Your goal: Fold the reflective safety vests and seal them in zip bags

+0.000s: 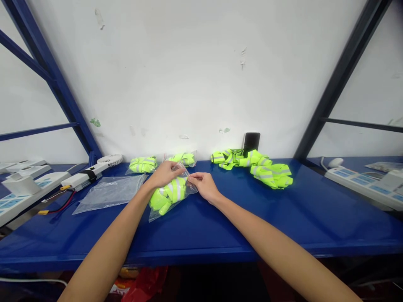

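A clear plastic zip bag [154, 216] lies tilted on the blue table, with a folded neon-yellow reflective strap bundle [170, 192] inside. My left hand [166, 173] is closed on the bag's upper edge, thumb and fingers pinching the film. At the right end of that same edge, my right hand [204, 184] pinches the bag between thumb and fingertips. Behind my hands stand two more bagged bundles, one at the left [142, 164] and one partly covered by my left hand [185, 159]. Loose reflective straps [267, 170] lie to the right.
Flat clear bags [111, 191] lie left of my hands. Further left are a white handheld fan [110, 160], a battery pack with wires [80, 179] and a power strip [47, 181]. A dark upright device [251, 141] leans on the wall; another power strip [365, 183] sits far right.
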{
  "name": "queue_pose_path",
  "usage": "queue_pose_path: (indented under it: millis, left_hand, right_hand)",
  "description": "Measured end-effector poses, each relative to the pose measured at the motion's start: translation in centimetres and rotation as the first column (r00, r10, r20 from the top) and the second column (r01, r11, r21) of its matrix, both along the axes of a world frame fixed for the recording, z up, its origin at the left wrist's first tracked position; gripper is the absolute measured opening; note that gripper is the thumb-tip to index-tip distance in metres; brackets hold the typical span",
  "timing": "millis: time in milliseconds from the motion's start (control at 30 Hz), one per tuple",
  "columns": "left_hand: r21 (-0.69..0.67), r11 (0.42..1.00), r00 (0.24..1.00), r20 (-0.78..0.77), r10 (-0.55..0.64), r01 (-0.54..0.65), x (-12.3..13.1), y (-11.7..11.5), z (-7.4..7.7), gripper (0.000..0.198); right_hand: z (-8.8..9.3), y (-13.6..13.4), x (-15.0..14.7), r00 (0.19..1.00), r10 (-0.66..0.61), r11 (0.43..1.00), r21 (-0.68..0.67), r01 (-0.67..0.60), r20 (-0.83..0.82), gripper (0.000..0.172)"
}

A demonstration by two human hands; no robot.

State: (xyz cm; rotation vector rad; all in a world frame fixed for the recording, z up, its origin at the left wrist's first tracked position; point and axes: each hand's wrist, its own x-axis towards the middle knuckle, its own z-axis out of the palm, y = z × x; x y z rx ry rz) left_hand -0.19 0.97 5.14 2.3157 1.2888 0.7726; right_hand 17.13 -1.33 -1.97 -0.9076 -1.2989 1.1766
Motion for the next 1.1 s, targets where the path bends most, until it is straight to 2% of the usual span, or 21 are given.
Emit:
queue_pose_path:
  millis: [333, 633, 800, 933, 1100]
  left_hand:
    - [-0.116, 0.988, 0.987, 0.133, -0.085, 0.101, -0.1, 0.2, -0.2, 0.031]
    - [-0.123, 0.979, 0.982, 0.122, -0.145, 0.16, 0.2, -0.7, 0.4, 0.028]
    - [-0.13, 0.964, 0.967, 0.14, -0.212, 0.23, 0.2, -0.9, 0.6, 0.03]
    - [-0.124, 0.963, 0.965, 0.141, -0.223, 0.24, 0.3, -1.0, 0.7, 0.03]
    - [-0.135, 0.961, 0.966, 0.128, -0.224, 0.241, 0.6, -1.3, 0.7, 0.028]
  right_hand:
    - [0.1, -0.1, 0.2, 0.998, 0.001, 0.999, 0.034, -0.003, 0.07, 0.024]
    - [-0.2, -0.1, 0.2, 0.98, -0.069, 0.992, 0.117, 0.047, 0.189, 0.019]
    - [-0.1, -0.4, 0.0, 0.993, -0.031, 0.996, 0.087, 0.022, 0.11, 0.014]
    - [-0.1, -0.4, 0.0, 0.994, 0.001, 0.995, 0.099, -0.011, 0.105, 0.018]
    - [0.0, -0.4, 0.1, 0.974, -0.065, 0.983, 0.18, 0.025, 0.217, 0.022]
